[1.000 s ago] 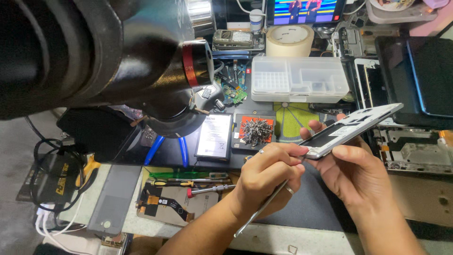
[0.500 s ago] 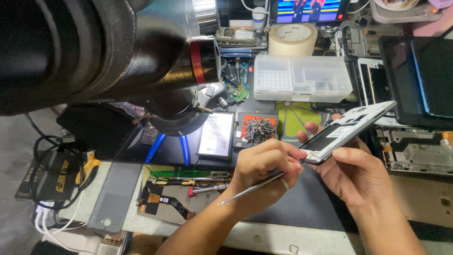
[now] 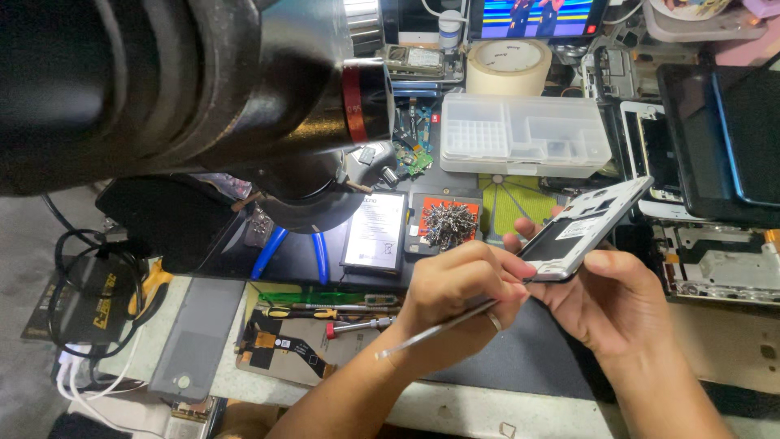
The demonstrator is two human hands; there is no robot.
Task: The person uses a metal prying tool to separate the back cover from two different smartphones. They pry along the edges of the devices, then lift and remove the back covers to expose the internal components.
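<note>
Since the earlier frame the left hand (image 3: 459,293) has closed in, fingers clamped on thin metal tweezers (image 3: 431,332) whose tip meets the lower end of the phone frame (image 3: 587,226), gripped right of centre by the right hand (image 3: 605,305), its long axis slanting up-right.

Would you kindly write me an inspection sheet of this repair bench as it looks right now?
Surface: dark work mat on a crowded bench.
Job's things: opened phone frame, tilted, in the right hand; thin metal tool in the left hand, its far end at the frame's lower corner.
Clutter: pile of screws, flat battery, clear parts box, tape roll, screwdriver.
Grippers: both hands closed on their items.
Cables: black cable coil, white leads at left.
Surroundings: large black microscope body overhead; lit screen behind.
</note>
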